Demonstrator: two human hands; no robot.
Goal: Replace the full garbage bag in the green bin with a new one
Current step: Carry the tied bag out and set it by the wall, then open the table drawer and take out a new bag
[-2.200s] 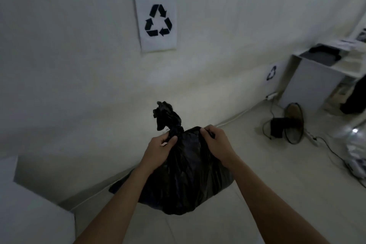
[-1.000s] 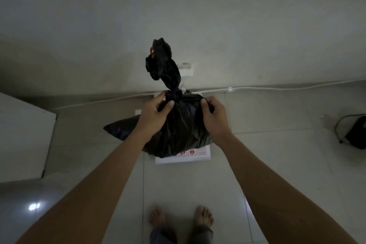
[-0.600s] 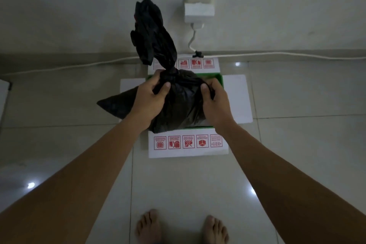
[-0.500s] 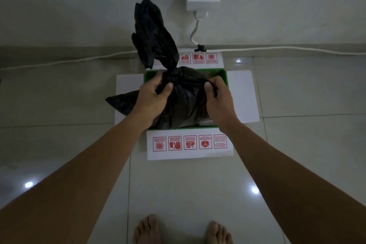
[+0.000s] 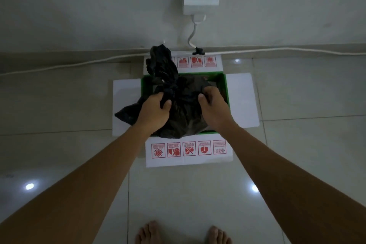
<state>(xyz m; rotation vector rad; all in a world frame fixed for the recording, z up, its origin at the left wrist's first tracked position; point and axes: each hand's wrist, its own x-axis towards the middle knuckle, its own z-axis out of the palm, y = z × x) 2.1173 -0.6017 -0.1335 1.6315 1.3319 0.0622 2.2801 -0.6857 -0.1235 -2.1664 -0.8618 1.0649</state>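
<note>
1. Hands are placed on either side of the black garbage bag (image 5: 184, 109): the left hand (image 5: 154, 113) is curled round its gathered neck, the right hand (image 5: 213, 108) is clamped on its shoulder, presumably so that the load is steadied.
2. Below the hands, the bag is seen over the green bin (image 5: 224, 87), a box with white flaps (image 5: 242, 101) folded out on the floor.
3. The bag's long axis is seen running away from the hands, its tied tail (image 5: 160, 61) pointing up toward the wall.

black bag (image 5: 184, 109) fills green bin (image 5: 224, 85) mouth, white flaps (image 5: 241, 101) around, open floor (image 5: 307, 144) beyond
</note>
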